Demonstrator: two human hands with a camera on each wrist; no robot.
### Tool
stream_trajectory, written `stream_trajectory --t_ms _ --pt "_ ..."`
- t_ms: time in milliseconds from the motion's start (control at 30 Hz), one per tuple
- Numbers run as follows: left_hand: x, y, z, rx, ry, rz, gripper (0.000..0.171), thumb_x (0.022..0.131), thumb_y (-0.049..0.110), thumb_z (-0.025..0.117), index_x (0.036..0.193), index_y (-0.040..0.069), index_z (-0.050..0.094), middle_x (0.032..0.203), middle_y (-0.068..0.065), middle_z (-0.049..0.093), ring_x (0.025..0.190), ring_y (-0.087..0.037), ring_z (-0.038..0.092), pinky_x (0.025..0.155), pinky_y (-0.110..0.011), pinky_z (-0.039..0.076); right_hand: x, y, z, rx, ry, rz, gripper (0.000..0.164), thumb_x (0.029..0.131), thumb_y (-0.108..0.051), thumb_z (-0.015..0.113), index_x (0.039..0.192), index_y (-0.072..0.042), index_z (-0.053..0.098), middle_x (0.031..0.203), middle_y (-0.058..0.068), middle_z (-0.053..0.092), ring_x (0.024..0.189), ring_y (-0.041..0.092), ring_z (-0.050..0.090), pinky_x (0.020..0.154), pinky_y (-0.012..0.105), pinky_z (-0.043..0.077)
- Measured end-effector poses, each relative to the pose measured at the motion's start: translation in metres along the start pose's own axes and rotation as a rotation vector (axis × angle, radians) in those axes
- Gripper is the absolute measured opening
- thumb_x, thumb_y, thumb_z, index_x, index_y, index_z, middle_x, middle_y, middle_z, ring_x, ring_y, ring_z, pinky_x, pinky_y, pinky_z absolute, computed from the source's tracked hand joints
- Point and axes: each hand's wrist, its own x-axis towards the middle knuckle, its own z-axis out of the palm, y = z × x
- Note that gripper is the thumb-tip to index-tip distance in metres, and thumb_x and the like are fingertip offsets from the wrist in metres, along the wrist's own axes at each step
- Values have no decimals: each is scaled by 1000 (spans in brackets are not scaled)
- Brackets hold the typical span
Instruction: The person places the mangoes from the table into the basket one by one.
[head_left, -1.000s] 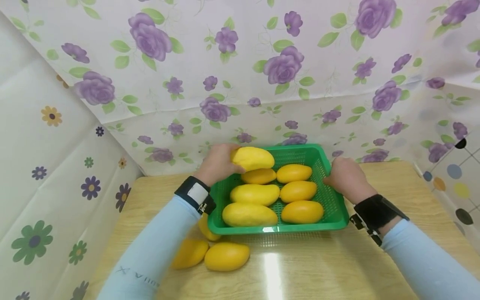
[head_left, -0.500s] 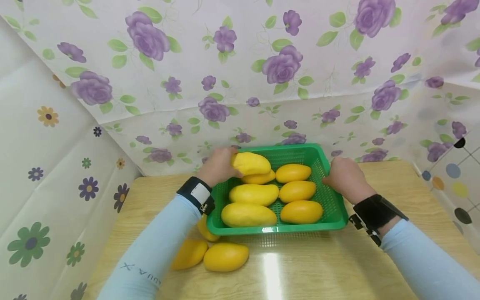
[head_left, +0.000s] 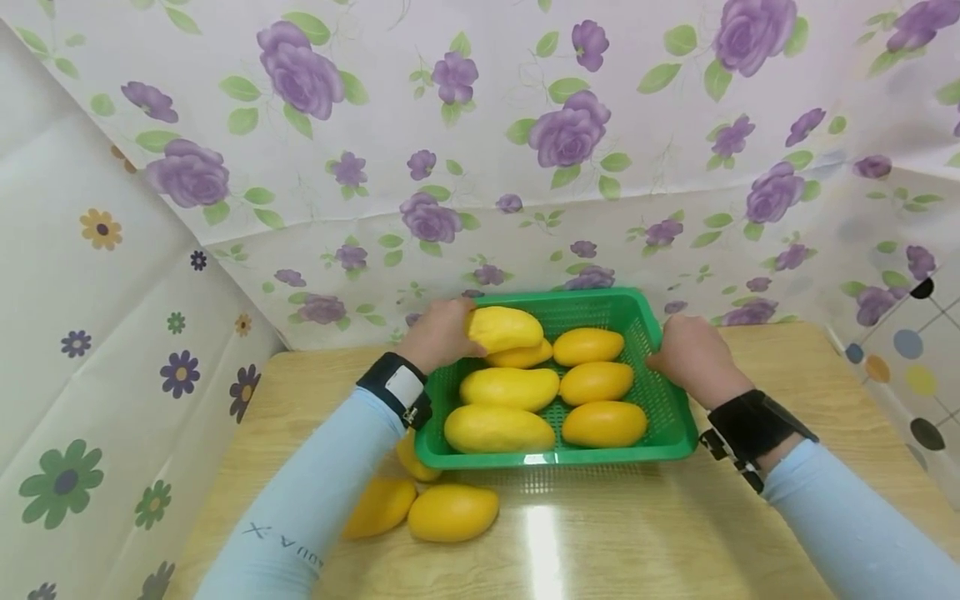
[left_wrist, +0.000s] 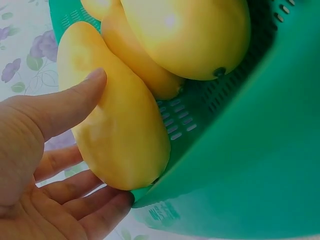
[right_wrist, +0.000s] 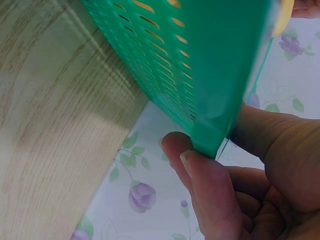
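Currently left grip (head_left: 441,335) holds a mango (head_left: 504,328) at far-left corner of basket (head_left: 615,456), right grip (head_left: 692,357) pinches the rim (right_wrist: 209,139) — mango overlaps its neighbour (head_left: 519,357), could roll if let go before it's seated

The smooth yellow mango (head_left: 504,327), held slightly tilted, is at the upper-left corner of the green perforated basket (head_left: 555,457), partly covering another mango (head_left: 522,357). The upright basket, lower middle of the head view, contains five further mangoes (head_left: 510,389).
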Motion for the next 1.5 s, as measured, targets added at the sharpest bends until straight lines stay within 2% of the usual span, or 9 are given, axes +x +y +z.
stream_trajectory --t_ms 333,433,567,767,1000,1100,1200,1333,1500 --pt "-2 1 -3 -25 8 2 72 74 33 79 133 5 47 129 -13 56 114 -27 55 96 -38 47 0 0 -1 -2 -5 1 27 79 -22 71 67 -4 54 58 4 45 52 19 49 46 26 39" --pt "-4 0 -7 -54 24 16 72 76 33 77 135 5 46 133 -13 54 118 -28 53 98 -40 45 1 0 0 -3 -5 1 27 79 -22 71 68 -4 54 59 5 46 53 19 49 46 27 39" --pt "-10 -4 -18 -111 41 -4 69 81 36 72 138 9 44 138 -9 49 125 -27 48 102 -42 42 0 0 -1 0 -3 -5 27 79 -21 71 68 -4 54 58 5 45 53 20 48 47 27 39" --pt "-29 -14 -41 -161 95 -37 69 85 41 66 141 12 39 144 -9 43 132 -27 40 106 -44 37 -1 -1 -1 5 -1 -10 28 79 -21 71 65 -5 53 56 3 42 52 19 47 46 27 38" --pt "-63 -32 -55 -260 235 -76 66 87 39 64 139 8 40 142 -12 44 124 -29 48 100 -46 43 -1 0 0 -1 -5 -12 29 79 -21 71 63 -6 52 56 3 42 51 18 47 46 26 38" --pt "-77 -44 -49 -281 283 -129 65 87 37 64 137 3 42 138 -18 47 126 -34 46 99 -49 42 -1 0 0 -2 -7 -12 29 78 -21 71 63 -6 52 56 3 43 51 18 47 46 26 38" --pt "-88 -54 -39 -300 278 -203 69 85 39 66 137 1 40 136 -22 47 123 -37 47 96 -51 44 -1 1 1 -4 -1 -13 28 78 -21 71 64 -5 53 57 4 45 51 19 48 45 26 39" --pt "-101 -64 -21 -318 202 -303 78 84 46 65 139 -2 36 135 -25 47 121 -40 48 93 -52 46 -1 1 1 -11 2 -14 28 78 -22 71 66 -4 54 58 5 47 52 19 49 45 26 39" --pt "-115 -67 -1 -343 52 -405 89 83 58 59 140 -3 32 136 -28 44 121 -41 48 92 -52 47 0 0 0 -16 12 -17 28 78 -22 71 67 -3 55 59 6 48 52 19 49 45 26 39"
